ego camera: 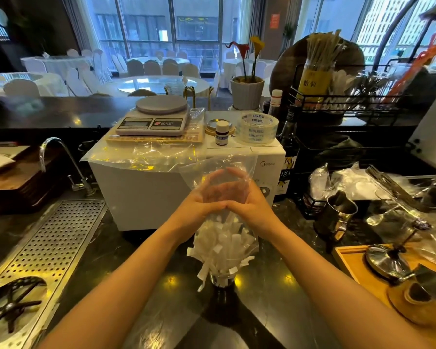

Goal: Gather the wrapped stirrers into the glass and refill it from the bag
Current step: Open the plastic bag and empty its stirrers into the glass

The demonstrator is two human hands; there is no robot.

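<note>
A clear plastic bag (219, 170) hangs upside down over a glass (222, 285) on the dark counter. Both hands squeeze the bag around its middle: my left hand (199, 200) on its left side, my right hand (249, 200) on its right, fingers meeting behind the plastic. Below the hands, several white wrapped stirrers (224, 243) fan out of the bag's mouth into the glass. A few wrapper ends stick out sideways above the rim. The glass is mostly hidden by the stirrers.
A white microwave (146, 192) with a scale (154, 117), tape roll (258, 128) and small bottle stands just behind. A perforated metal drain tray (48, 245) and tap (61, 159) lie left. A steel pitcher (337, 215) and wooden tray (358, 263) sit right.
</note>
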